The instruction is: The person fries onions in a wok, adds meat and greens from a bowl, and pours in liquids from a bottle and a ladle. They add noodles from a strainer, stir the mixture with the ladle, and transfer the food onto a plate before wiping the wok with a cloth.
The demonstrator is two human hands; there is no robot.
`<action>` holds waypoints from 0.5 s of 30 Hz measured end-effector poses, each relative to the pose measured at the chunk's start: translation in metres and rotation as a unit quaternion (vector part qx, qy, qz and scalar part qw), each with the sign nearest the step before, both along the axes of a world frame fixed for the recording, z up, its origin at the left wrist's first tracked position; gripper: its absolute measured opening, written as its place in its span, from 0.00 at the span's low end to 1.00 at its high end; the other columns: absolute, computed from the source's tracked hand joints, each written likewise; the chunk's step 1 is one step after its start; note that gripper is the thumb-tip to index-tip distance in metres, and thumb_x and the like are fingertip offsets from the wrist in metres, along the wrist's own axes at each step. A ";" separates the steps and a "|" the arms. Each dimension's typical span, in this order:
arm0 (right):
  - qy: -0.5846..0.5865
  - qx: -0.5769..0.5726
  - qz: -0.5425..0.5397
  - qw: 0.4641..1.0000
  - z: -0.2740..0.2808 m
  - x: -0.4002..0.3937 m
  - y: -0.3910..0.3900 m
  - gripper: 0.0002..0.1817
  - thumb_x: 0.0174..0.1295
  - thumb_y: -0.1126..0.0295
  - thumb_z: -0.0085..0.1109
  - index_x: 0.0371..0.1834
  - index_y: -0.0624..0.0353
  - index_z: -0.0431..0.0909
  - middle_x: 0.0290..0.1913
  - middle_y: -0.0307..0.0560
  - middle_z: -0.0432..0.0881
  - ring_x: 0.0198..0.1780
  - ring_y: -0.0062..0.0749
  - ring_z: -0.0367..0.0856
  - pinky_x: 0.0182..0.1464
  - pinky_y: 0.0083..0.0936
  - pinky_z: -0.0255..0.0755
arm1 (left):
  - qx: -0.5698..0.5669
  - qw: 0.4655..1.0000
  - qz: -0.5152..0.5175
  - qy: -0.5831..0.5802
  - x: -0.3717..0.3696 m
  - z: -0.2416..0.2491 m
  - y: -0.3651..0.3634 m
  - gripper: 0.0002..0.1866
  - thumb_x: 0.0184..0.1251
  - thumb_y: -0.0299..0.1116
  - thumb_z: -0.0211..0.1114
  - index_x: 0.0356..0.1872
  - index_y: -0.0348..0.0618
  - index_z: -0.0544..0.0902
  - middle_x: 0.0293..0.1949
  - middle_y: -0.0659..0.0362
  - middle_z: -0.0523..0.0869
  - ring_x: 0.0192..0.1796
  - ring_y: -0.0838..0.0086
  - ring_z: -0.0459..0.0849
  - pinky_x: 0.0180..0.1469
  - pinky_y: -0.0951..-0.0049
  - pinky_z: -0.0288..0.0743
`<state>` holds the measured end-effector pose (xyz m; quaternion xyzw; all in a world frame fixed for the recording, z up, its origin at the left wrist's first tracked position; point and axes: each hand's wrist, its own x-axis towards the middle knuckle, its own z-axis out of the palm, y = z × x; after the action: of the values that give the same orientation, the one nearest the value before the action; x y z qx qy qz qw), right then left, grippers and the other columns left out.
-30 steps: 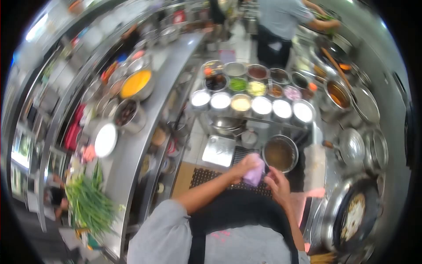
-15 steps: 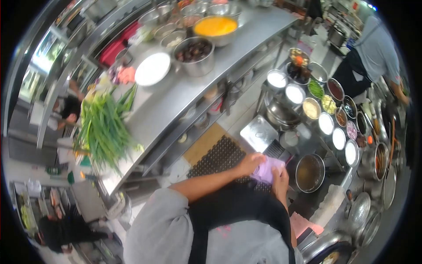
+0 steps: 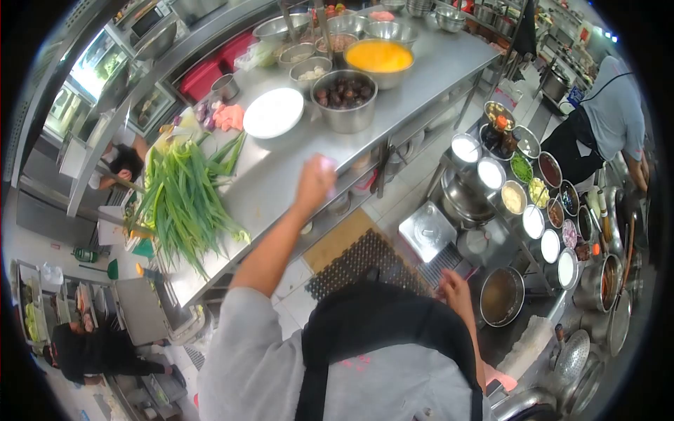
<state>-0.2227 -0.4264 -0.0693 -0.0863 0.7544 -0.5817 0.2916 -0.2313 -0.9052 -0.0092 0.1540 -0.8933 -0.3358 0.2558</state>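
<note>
A crowded working kitchen, all steel, seen from above the person's own grey shirt and black apron at the bottom of the frame. Nearest, low and right of centre, the right hand (image 3: 455, 289) hangs by the apron with fingers loosely spread, holding nothing, just above a black floor mat (image 3: 365, 263) and near a pot of brown liquid (image 3: 502, 295). Up from there, at the centre, the left hand (image 3: 316, 181) is stretched out over the long surface (image 3: 281, 182), its grip closed around a pale pink cloth (image 3: 326, 165); only a corner peeks out at the top of the fist, the rest is hidden inside it. To the left lies a heap of green onions (image 3: 186, 203), spread flat as if ready for cutting. Farther up sit a white plate (image 3: 272, 112), a bowl of dark mushrooms (image 3: 344, 95) and a bowl of yellow liquid (image 3: 379, 57). At the far upper right, another person (image 3: 607, 116) stands by the stove.
</note>
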 end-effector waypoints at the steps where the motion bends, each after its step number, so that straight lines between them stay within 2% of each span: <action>1: 0.027 0.040 -0.018 0.999 -0.012 0.000 0.009 0.18 0.64 0.75 0.54 0.58 0.66 0.75 0.31 0.43 0.80 0.30 0.25 0.80 0.32 0.23 0.78 | -0.072 0.996 0.029 0.034 -0.012 0.002 -0.036 0.13 0.66 0.38 0.60 0.42 0.39 0.76 0.39 0.42 0.80 0.45 0.46 0.78 0.50 0.51 0.71; 2: 0.047 0.076 -0.017 0.996 -0.025 0.001 0.018 0.18 0.63 0.75 0.54 0.56 0.66 0.75 0.30 0.44 0.80 0.28 0.25 0.80 0.31 0.24 0.77 | -0.142 0.986 0.057 0.066 -0.024 0.002 -0.070 0.12 0.66 0.37 0.60 0.41 0.38 0.75 0.39 0.42 0.80 0.45 0.45 0.78 0.49 0.50 0.71; 4: 0.079 0.151 -0.017 0.985 -0.049 0.011 0.033 0.16 0.62 0.74 0.53 0.53 0.66 0.77 0.26 0.46 0.79 0.25 0.27 0.80 0.29 0.26 0.77 | -0.158 0.986 0.034 0.035 -0.040 0.013 -0.127 0.13 0.67 0.37 0.59 0.41 0.36 0.75 0.39 0.41 0.80 0.46 0.43 0.78 0.49 0.47 0.70; 7: 0.046 0.245 -0.034 0.968 -0.072 0.036 0.045 0.13 0.61 0.73 0.53 0.46 0.65 0.79 0.25 0.48 0.80 0.23 0.31 0.81 0.28 0.29 0.76 | -0.182 0.982 0.041 0.020 -0.055 0.001 -0.184 0.13 0.67 0.37 0.59 0.41 0.35 0.75 0.38 0.40 0.80 0.46 0.43 0.77 0.48 0.46 0.70; 9: -0.028 0.282 -0.046 0.958 -0.154 0.064 0.078 0.10 0.60 0.73 0.53 0.40 0.65 0.80 0.26 0.48 0.81 0.24 0.34 0.81 0.30 0.32 0.76 | -0.235 0.971 0.040 0.019 -0.056 -0.019 -0.203 0.14 0.67 0.38 0.59 0.41 0.35 0.75 0.38 0.39 0.80 0.46 0.42 0.77 0.48 0.46 0.70; 10: -0.064 0.301 -0.052 0.950 -0.194 0.077 0.095 0.09 0.60 0.73 0.53 0.38 0.64 0.80 0.26 0.48 0.81 0.25 0.35 0.82 0.30 0.33 0.76 | -0.201 0.979 0.046 -0.004 -0.056 -0.021 -0.198 0.14 0.67 0.37 0.59 0.41 0.35 0.75 0.39 0.39 0.80 0.46 0.42 0.77 0.49 0.46 0.69; 11: 0.082 0.334 0.031 0.938 -0.231 0.098 0.114 0.08 0.61 0.72 0.53 0.35 0.65 0.80 0.25 0.49 0.81 0.27 0.37 0.83 0.31 0.35 0.76 | -0.169 0.984 0.051 -0.027 -0.055 -0.018 -0.194 0.14 0.66 0.37 0.59 0.42 0.35 0.75 0.41 0.39 0.80 0.47 0.42 0.77 0.49 0.46 0.69; 12: 0.239 0.374 0.089 0.892 -0.264 0.118 0.132 0.08 0.61 0.72 0.54 0.32 0.65 0.80 0.25 0.49 0.81 0.29 0.39 0.83 0.33 0.36 0.76 | -0.138 0.987 0.058 -0.052 -0.051 -0.015 -0.188 0.14 0.66 0.36 0.60 0.42 0.34 0.75 0.42 0.39 0.80 0.48 0.41 0.76 0.50 0.46 0.69; 13: 0.142 0.353 0.013 0.925 -0.258 0.134 0.129 0.08 0.61 0.71 0.54 0.30 0.65 0.80 0.25 0.51 0.80 0.30 0.39 0.83 0.34 0.37 0.76 | -0.134 0.989 0.058 -0.028 -0.041 -0.015 -0.176 0.14 0.65 0.36 0.60 0.43 0.34 0.75 0.43 0.39 0.79 0.49 0.41 0.76 0.51 0.46 0.69; 15: -0.055 0.294 -0.136 0.944 -0.231 0.168 0.122 0.10 0.60 0.69 0.55 0.28 0.65 0.79 0.25 0.53 0.80 0.31 0.40 0.83 0.36 0.38 0.75 | -0.123 0.990 0.063 0.019 -0.018 -0.018 -0.139 0.15 0.64 0.35 0.60 0.46 0.34 0.76 0.45 0.39 0.79 0.51 0.42 0.75 0.54 0.47 0.68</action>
<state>-0.0551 -0.3045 -0.3006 0.1386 0.8793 -0.3718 0.2635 -0.2494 -1.0447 -0.0268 0.1707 -0.9116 -0.2093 0.3100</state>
